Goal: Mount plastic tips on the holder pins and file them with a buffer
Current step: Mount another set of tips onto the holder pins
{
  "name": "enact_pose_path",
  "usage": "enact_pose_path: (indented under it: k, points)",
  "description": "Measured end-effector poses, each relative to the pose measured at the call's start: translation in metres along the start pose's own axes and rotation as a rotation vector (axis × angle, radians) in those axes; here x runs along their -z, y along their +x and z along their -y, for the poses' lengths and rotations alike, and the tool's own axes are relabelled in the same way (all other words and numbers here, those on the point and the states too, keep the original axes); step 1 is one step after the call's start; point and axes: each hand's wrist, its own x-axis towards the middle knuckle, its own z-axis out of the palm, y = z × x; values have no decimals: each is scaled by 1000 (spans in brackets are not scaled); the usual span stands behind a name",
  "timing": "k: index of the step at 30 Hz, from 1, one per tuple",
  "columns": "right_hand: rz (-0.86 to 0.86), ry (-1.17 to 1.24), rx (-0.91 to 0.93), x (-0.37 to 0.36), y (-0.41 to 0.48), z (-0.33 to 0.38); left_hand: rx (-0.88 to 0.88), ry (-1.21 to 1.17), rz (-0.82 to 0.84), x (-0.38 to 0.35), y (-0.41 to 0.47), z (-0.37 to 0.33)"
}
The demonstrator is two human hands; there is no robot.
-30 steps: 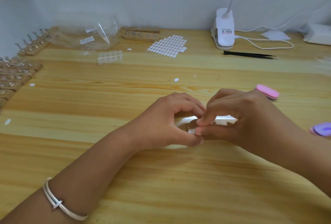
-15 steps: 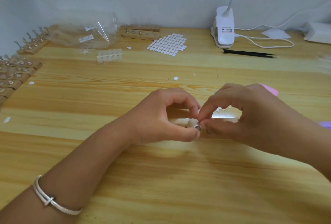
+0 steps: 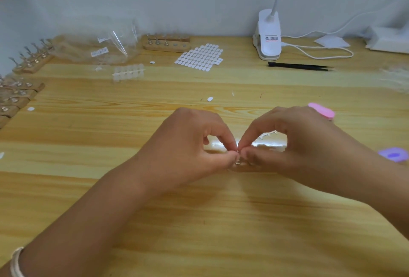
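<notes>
The light is soft, even and quite bright. Both forearms throw weak, diffuse shadows on the wooden tabletop [image 3: 199, 243]. A small white glare shines on the clear plastic strip [image 3: 265, 143] between the hands. The far corners look hazy and slightly bent by the wide lens

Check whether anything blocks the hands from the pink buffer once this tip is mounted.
Nothing visible does. The pink buffer lies on bare table just behind the right hand. The left hand would have to cross over the right.
</notes>
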Motion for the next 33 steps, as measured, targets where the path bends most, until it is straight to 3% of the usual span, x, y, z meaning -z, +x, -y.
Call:
enact_pose_path:
  k: [11,19,25,33]
  points:
    - [-24,-70,-99,-2,-3,8,0,22,-60,-7,-2,-1]
    - [4,-189,-72,-6,-4,16,53,-50,-23,-3,-2,-3]
    - [-50,-297,-3,-9,-7,19,-40,35,-71,-12,-2,-6]
    - [25,-422,66,-9,-6,24,-64,27,-74,-13,2,-4]
